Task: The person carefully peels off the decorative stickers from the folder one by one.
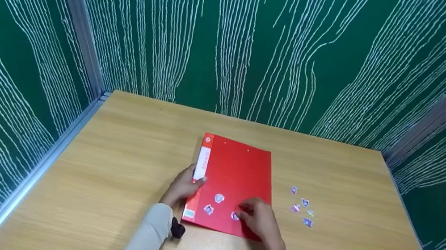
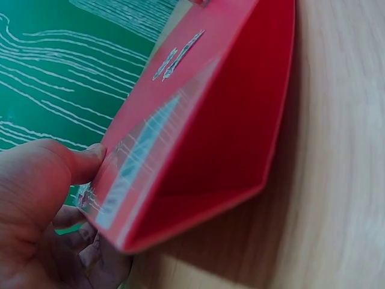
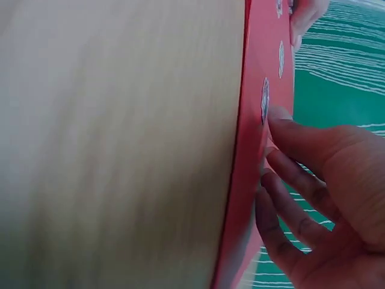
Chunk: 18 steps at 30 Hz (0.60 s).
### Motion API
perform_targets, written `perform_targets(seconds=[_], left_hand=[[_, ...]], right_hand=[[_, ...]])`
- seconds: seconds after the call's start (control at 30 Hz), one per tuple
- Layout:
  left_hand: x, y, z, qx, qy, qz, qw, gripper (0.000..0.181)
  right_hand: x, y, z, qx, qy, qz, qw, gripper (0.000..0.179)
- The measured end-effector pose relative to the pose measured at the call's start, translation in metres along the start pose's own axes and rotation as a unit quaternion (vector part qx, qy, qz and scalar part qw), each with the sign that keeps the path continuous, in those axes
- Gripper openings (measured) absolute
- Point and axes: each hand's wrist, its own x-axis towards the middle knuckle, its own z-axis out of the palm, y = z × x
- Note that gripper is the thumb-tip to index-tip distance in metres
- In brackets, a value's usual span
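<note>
A red file folder [image 1: 237, 172] lies on the table, its spine with a white label on the left. My left hand [image 1: 184, 186] grips the spine edge, thumb on the cover and fingers underneath; in the left wrist view the folder [image 2: 216, 120] gapes at its lower end. Two small cut-out stickers, one pale [image 1: 219, 198] and one purplish [image 1: 208, 209], lie on the lower cover. A third sticker [image 1: 235, 216] sits flat to their right. At its edge is the thumb of my right hand [image 1: 261, 222], whose other fingers [image 3: 289, 205] rest loosely bent against the cover.
To the folder's right, several loose stickers [image 1: 305, 202] are scattered on the wooden table [image 1: 135, 137]. Green panels [image 1: 199, 48] with white wavy lines stand behind and at both sides, joined by grey metal posts [image 1: 82, 15].
</note>
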Motion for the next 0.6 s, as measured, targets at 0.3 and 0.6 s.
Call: perform_targets(seconds=[0.3,0.6], left_hand=[[0.001,0.000,0.000,-0.020,-0.009,-0.025,0.9994,0.060],[0.000,0.000,-0.001,-0.027,-0.009,-0.033,0.9990,0.061]], right_hand=[[-0.003,-0.016,-0.002,-0.019,-0.029,0.049,0.9982,0.027],[-0.006,-0.026,0.003,-0.026,-0.018,0.077,0.9966,0.016]])
